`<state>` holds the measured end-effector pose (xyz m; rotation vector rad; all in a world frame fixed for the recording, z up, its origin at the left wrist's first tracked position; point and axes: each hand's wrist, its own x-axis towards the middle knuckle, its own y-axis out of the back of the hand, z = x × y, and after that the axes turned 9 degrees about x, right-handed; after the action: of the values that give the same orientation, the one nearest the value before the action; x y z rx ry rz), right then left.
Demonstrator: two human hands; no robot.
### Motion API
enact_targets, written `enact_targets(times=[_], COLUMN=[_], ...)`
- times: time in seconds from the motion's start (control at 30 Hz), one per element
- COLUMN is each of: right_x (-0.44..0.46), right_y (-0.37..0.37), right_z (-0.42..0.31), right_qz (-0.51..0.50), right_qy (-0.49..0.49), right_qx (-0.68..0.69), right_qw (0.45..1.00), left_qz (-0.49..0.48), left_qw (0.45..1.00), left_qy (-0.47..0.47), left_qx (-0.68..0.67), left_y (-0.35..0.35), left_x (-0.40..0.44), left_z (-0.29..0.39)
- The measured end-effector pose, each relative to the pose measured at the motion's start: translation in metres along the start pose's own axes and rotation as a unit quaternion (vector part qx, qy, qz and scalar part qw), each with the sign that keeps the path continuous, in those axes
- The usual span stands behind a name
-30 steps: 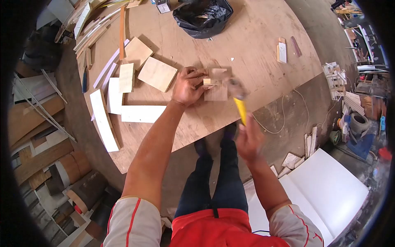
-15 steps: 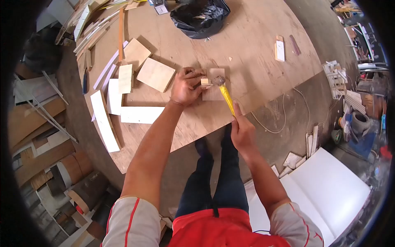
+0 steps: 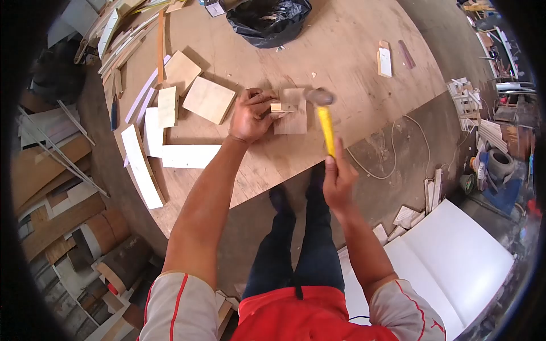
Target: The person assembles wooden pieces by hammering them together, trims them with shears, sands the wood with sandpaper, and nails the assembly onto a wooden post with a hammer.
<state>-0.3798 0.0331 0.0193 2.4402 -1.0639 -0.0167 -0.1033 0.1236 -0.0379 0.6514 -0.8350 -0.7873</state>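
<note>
My right hand (image 3: pixel 340 181) is closed around the yellow handle of a hammer (image 3: pixel 326 122), its metal head raised and slightly blurred over the table. My left hand (image 3: pixel 253 115) grips a small wooden block (image 3: pixel 276 107), fingers bent on its left side. That block is at a flat square wooden piece (image 3: pixel 294 124) on the plywood table; whether a nail is between them cannot be made out. Left of my left hand lie a square wooden block (image 3: pixel 209 100) and a white strip (image 3: pixel 191 156).
A black plastic bag (image 3: pixel 267 25) stands at the table's far side. Long wood strips (image 3: pixel 128 42) pile up at the far left. A small white-faced block (image 3: pixel 385 61) rests on the right. A cable (image 3: pixel 393 153) runs over the floor beside the table (image 3: pixel 364 85).
The hammer has swung up and to the right, away from the wooden block. My left hand stays at the block, and the whole view has shifted slightly.
</note>
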Motion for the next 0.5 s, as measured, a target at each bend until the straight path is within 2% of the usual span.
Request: enact_targets(times=[0.07, 0.13, 0.17, 0.27, 0.37, 0.47, 0.5], right_x=[-0.007, -0.008, -0.012, 0.0, 0.003, -0.017, -0.012], right_y=[-0.007, -0.018, -0.022, -0.002, -0.003, -0.028, -0.025], right_z=[0.007, 0.012, 0.021, 0.012, -0.003, 0.025, 0.022], right_qz=[-0.007, -0.087, -0.06, -0.076, 0.013, -0.059, -0.054], right_qy=[-0.005, -0.083, -0.093, -0.02, 0.057, -0.062, -0.075], right_qx=[-0.026, -0.088, -0.076, -0.027, -0.003, -0.05, -0.033], right_qw=[1.0, 0.989, 0.991, 0.997, 0.998, 0.995, 0.995], left_qz=[-0.004, -0.008, -0.007, -0.001, -0.003, -0.006, -0.006], left_qw=[1.0, 1.0, 1.0, 1.0, 1.0, 1.0, 1.0], left_qy=[0.011, 0.011, 0.005, -0.001, 0.011, 0.02, 0.015], left_qx=[0.007, 0.008, 0.009, 0.018, -0.002, 0.0, 0.004], left_y=[0.001, 0.0, -0.001, 0.001, -0.004, -0.002, -0.003], left_x=[-0.002, -0.006, -0.003, -0.003, -0.005, -0.004, 0.0], left_z=[0.002, 0.0, -0.001, 0.0, -0.004, 0.0, 0.001])
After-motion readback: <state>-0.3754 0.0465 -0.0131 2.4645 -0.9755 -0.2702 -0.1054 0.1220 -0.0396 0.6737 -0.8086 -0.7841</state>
